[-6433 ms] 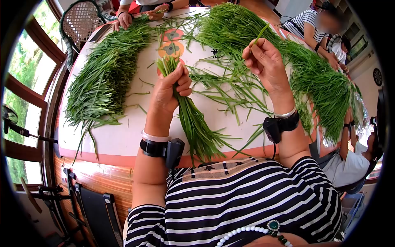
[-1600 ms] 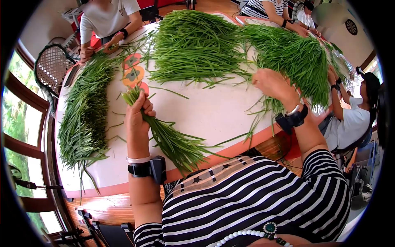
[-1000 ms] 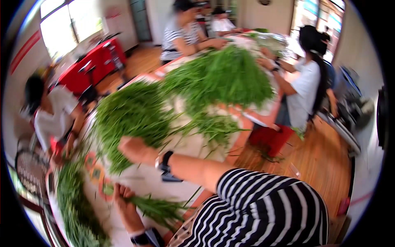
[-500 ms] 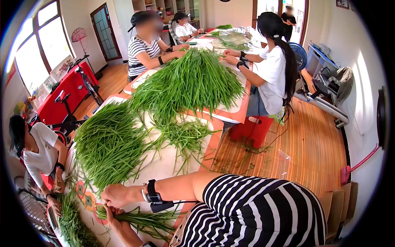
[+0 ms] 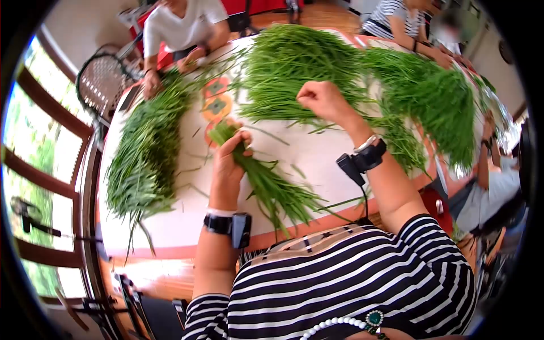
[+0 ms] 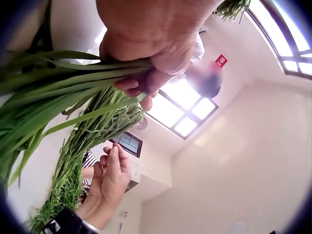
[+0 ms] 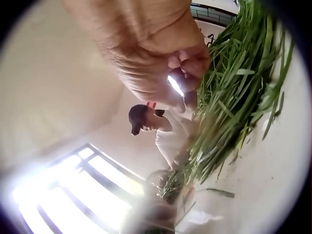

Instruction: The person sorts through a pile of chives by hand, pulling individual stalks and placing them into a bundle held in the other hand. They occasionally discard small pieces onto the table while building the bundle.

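Note:
My left hand (image 5: pixel 228 164) grips a bunch of garlic chives (image 5: pixel 272 184) near its pale cut ends. Its long green leaves trail over the table toward my body. In the left wrist view the bunch (image 6: pixel 53 92) fans out from under the curled fingers. My right hand (image 5: pixel 328 105) is raised over the near edge of the middle heap of garlic chives (image 5: pixel 300 62). Its fingers are curled, thumb close to the index finger. No stem shows between them in the left wrist view of that hand (image 6: pixel 113 178) or in the right wrist view.
Another heap of chives (image 5: pixel 147 150) lies along the table's left side, and a third heap (image 5: pixel 433 93) on the right. Loose stems (image 5: pixel 402 144) are scattered near it. A white-shirted person (image 5: pixel 184 25) works across the white table (image 5: pixel 334 156); others sit at the right.
The head view swung right and came back. My right hand moved to the left hand's bunch, then away over the middle heap. Loose stems in mid-table 6.4 s ago are mostly gone.

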`<state>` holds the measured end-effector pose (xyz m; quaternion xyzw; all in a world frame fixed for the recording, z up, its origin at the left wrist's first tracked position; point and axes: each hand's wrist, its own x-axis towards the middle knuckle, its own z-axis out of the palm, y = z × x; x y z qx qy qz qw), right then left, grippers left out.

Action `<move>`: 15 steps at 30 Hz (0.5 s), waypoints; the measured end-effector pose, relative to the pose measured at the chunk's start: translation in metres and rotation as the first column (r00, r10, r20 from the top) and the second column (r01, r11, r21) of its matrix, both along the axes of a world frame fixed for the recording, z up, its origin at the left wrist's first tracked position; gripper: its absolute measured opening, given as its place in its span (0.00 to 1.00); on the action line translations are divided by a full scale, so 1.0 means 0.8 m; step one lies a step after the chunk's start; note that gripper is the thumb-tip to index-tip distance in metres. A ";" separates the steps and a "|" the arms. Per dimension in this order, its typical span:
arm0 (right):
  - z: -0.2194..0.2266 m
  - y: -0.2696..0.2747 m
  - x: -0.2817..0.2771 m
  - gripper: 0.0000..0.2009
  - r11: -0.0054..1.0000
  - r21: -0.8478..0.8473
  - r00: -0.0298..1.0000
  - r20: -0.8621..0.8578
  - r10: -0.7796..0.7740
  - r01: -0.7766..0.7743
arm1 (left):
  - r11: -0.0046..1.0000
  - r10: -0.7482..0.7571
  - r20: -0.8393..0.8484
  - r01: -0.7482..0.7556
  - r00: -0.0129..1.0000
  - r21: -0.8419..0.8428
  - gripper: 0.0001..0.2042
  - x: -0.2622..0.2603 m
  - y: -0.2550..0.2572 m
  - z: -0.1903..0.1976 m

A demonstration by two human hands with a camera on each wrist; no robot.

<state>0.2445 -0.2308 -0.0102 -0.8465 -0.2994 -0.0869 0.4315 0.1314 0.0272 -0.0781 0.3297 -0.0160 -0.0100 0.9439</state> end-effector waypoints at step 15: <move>-0.026 0.067 -0.015 0.04 0.999 0.044 0.999 -0.039 -0.007 0.008 | 0.999 0.025 -0.100 -0.021 0.995 0.041 0.10 -0.005 -0.022 0.014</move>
